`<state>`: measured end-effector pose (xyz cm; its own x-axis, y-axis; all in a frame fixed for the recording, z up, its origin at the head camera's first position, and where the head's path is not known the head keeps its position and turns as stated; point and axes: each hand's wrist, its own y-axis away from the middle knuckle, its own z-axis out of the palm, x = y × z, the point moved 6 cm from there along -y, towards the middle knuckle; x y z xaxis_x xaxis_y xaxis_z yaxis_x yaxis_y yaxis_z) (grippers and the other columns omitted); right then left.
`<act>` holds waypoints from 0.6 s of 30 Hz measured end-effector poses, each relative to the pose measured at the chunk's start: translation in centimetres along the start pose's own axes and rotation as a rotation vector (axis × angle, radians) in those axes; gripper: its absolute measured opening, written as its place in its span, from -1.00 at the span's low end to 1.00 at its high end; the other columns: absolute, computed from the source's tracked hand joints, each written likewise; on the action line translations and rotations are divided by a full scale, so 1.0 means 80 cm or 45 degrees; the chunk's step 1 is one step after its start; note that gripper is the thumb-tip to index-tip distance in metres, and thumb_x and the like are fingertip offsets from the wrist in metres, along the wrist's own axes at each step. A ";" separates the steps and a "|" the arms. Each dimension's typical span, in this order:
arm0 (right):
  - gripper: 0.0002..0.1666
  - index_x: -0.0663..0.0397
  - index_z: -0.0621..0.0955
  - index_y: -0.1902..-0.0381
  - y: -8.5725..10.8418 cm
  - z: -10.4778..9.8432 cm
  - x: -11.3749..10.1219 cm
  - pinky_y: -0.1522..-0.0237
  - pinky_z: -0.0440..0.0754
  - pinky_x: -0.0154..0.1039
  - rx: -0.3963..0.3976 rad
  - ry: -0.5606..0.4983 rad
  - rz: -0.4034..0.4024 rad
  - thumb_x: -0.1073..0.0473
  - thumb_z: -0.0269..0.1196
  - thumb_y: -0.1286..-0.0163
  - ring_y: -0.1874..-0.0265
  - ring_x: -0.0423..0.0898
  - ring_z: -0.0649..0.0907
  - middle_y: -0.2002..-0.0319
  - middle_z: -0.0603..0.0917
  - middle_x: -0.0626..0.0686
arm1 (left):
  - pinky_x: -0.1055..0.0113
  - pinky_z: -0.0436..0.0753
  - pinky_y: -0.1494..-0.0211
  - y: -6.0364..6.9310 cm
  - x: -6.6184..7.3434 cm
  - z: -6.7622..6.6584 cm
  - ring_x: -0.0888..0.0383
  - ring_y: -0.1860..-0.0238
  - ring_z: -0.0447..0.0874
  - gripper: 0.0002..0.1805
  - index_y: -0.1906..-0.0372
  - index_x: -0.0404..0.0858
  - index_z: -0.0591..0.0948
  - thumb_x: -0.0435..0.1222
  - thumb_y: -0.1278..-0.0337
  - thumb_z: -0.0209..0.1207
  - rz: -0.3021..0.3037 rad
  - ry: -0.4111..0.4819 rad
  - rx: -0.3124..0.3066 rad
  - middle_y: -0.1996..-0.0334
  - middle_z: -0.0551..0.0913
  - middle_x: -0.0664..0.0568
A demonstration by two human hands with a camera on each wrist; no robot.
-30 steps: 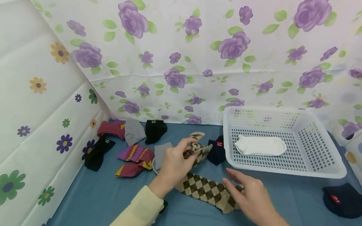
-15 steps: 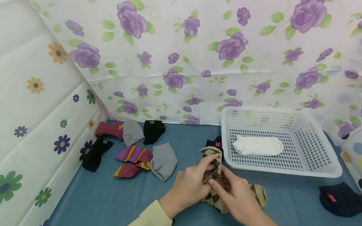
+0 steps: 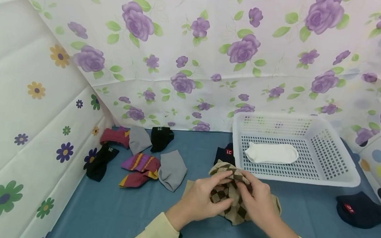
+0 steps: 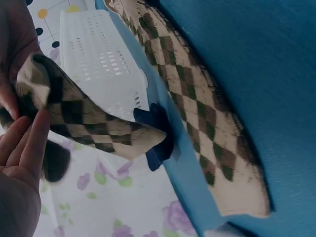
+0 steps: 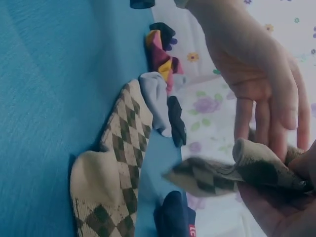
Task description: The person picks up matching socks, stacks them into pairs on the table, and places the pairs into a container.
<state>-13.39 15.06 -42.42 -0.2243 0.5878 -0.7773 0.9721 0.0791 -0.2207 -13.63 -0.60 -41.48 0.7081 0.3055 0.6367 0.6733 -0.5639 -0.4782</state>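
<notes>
My two hands work together on a beige-and-brown argyle sock [image 3: 221, 166], raised in front of the basket. My left hand [image 3: 200, 200] has its fingers at the bunched part of the sock, its thumb apart below. The right hand [image 3: 259, 200] pinches the rolled edge between thumb and fingers. In the left wrist view the free end of the held sock [image 4: 96, 121] hangs out from the fingers. A matching argyle sock [image 4: 197, 108] lies flat on the blue cloth under the hands, one end folded over in the right wrist view. Parts of both fingertips are hidden by fabric.
A white plastic basket [image 3: 297, 180] holds white socks [image 3: 272, 153]. A navy sock [image 3: 225, 155] lies against its left side, another navy sock [image 3: 363, 210] to its right. Leftward lie grey [image 3: 172, 170], black [image 3: 161, 138] and striped socks [image 3: 141, 163]. Flowered sheets stand behind and left.
My left hand has brought the argyle sock rightward to meet the right hand, which left the lying sock and took hold of it. The sock's opening is now lower and bunched between both hands.
</notes>
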 end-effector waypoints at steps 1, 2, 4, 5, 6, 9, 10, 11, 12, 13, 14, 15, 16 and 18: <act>-0.64 -0.17 0.50 -0.15 -0.001 -0.002 0.000 0.79 0.36 -0.37 0.008 -0.001 -0.004 0.03 0.07 -0.43 0.90 -0.29 0.27 0.60 0.59 -0.14 | 0.57 0.58 0.06 0.000 -0.003 -0.003 0.23 0.04 0.66 -0.33 -0.37 -0.06 0.21 -0.16 -0.18 0.18 -0.012 0.029 0.040 -0.05 0.61 0.03; -0.63 -0.16 0.49 -0.17 -0.001 -0.004 0.000 0.78 0.35 -0.37 0.010 -0.002 -0.001 0.06 0.08 -0.43 0.90 -0.29 0.26 0.59 0.59 -0.13 | 0.55 0.59 0.07 0.000 -0.006 -0.007 0.22 0.07 0.68 -0.38 -0.35 -0.08 0.25 -0.20 -0.20 0.17 -0.021 0.040 0.091 -0.01 0.63 0.00; -0.63 -0.17 0.48 -0.18 -0.002 -0.007 0.000 0.80 0.34 -0.37 0.008 -0.016 0.004 0.07 0.07 -0.43 0.91 -0.29 0.23 0.58 0.60 -0.13 | 0.52 0.61 0.09 0.000 -0.014 -0.016 0.19 0.11 0.69 -0.47 -0.30 -0.13 0.31 -0.28 -0.24 0.12 -0.051 0.034 0.210 0.09 0.65 -0.05; -0.63 -0.16 0.48 -0.18 -0.004 -0.008 -0.002 0.81 0.31 -0.37 0.011 -0.019 -0.001 0.08 0.07 -0.43 0.92 -0.30 0.22 0.61 0.58 -0.13 | 0.53 0.61 0.09 0.001 -0.019 -0.020 0.20 0.12 0.69 -0.51 -0.28 -0.13 0.33 -0.31 -0.26 0.09 -0.084 0.021 0.261 0.11 0.65 -0.06; -0.62 -0.17 0.48 -0.18 -0.004 -0.009 -0.003 0.83 0.29 -0.37 0.014 -0.020 0.001 0.08 0.08 -0.43 0.92 -0.31 0.20 0.68 0.53 -0.14 | 0.53 0.60 0.08 0.001 -0.024 -0.023 0.21 0.10 0.69 -0.53 -0.27 -0.12 0.33 -0.33 -0.27 0.06 -0.126 0.013 0.303 0.11 0.64 -0.06; -0.63 -0.23 0.49 -0.17 -0.007 -0.012 -0.006 0.84 0.26 -0.39 0.014 -0.036 -0.011 0.10 0.07 -0.43 0.93 -0.33 0.17 0.75 0.45 -0.14 | 0.50 0.59 0.01 0.001 -0.037 -0.031 0.22 -0.04 0.61 -0.49 -0.30 -0.05 0.28 -0.39 -0.28 0.01 -0.263 0.014 0.341 -0.01 0.58 -0.03; -0.63 -0.25 0.49 -0.17 -0.007 -0.013 -0.007 0.84 0.26 -0.39 0.010 -0.046 -0.017 0.12 0.08 -0.43 0.94 -0.33 0.17 0.73 0.48 -0.13 | 0.48 0.58 -0.02 0.001 -0.041 -0.031 0.24 -0.10 0.56 -0.44 -0.32 0.00 0.24 -0.41 -0.27 0.01 -0.308 0.008 0.313 -0.09 0.54 0.00; -0.63 -0.29 0.49 -0.16 -0.008 -0.013 -0.008 0.84 0.26 -0.39 -0.002 -0.055 -0.017 0.12 0.08 -0.43 0.94 -0.33 0.17 0.69 0.53 -0.13 | 0.41 0.56 -0.08 0.000 -0.044 -0.030 0.24 -0.19 0.48 -0.37 -0.36 0.05 0.18 -0.42 -0.25 0.01 -0.344 -0.002 0.261 -0.19 0.47 0.05; -0.63 -0.34 0.49 -0.15 -0.008 -0.013 -0.009 0.84 0.27 -0.38 -0.017 -0.068 -0.012 0.13 0.08 -0.43 0.95 -0.33 0.18 0.63 0.59 -0.11 | 0.32 0.53 -0.17 -0.001 -0.045 -0.028 0.24 -0.28 0.38 -0.32 -0.40 0.09 0.12 -0.41 -0.25 0.03 -0.364 -0.002 0.192 -0.29 0.37 0.10; -0.63 -0.36 0.49 -0.14 -0.008 -0.012 -0.009 0.84 0.29 -0.37 -0.037 -0.083 -0.009 0.14 0.07 -0.43 0.95 -0.32 0.20 0.52 0.65 -0.10 | 0.23 0.47 -0.24 -0.003 -0.046 -0.025 0.22 -0.36 0.26 -0.27 -0.42 0.13 0.06 -0.39 -0.25 0.05 -0.373 -0.015 0.112 -0.37 0.24 0.14; -0.62 -0.39 0.48 -0.14 -0.008 -0.012 -0.009 0.84 0.30 -0.36 -0.056 -0.101 -0.004 0.14 0.07 -0.44 0.96 -0.31 0.21 0.40 0.70 -0.09 | 0.15 0.40 -0.30 -0.004 -0.046 -0.021 0.21 -0.42 0.14 -0.23 -0.43 0.17 0.00 -0.35 -0.26 0.06 -0.375 -0.021 0.028 -0.43 0.12 0.19; -0.62 -0.41 0.48 -0.14 -0.007 -0.011 -0.009 0.84 0.32 -0.36 -0.075 -0.118 -0.001 0.14 0.07 -0.44 0.96 -0.31 0.23 0.28 0.71 -0.08 | 0.07 0.34 -0.34 -0.005 -0.046 -0.018 0.20 -0.46 0.03 -0.22 -0.43 0.21 -0.03 -0.31 -0.26 0.08 -0.371 -0.029 -0.050 -0.46 0.00 0.25; -0.62 -0.42 0.48 -0.13 -0.007 -0.010 -0.009 0.82 0.34 -0.34 -0.094 -0.134 0.002 0.14 0.07 -0.44 0.95 -0.31 0.24 0.21 0.71 -0.06 | 0.01 0.27 -0.38 -0.006 -0.046 -0.015 0.20 -0.48 -0.06 -0.24 -0.42 0.25 -0.01 -0.24 -0.27 0.10 -0.366 -0.034 -0.116 -0.47 -0.08 0.29; -0.64 -0.41 0.50 -0.11 -0.007 -0.008 -0.010 0.72 0.47 -0.35 -0.126 -0.176 -0.010 0.14 0.07 -0.44 0.82 -0.34 0.44 0.12 0.70 -0.06 | -0.05 0.16 -0.42 -0.008 -0.045 -0.011 0.16 -0.51 -0.17 -0.38 -0.36 0.25 0.15 -0.12 -0.26 0.11 -0.346 -0.014 -0.192 -0.48 -0.10 0.30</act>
<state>-13.74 15.03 -41.31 -0.2328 0.4712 -0.8508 0.9707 0.1664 -0.1735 -16.86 -2.02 -42.93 0.5090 0.4687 0.7220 0.7998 -0.5677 -0.1953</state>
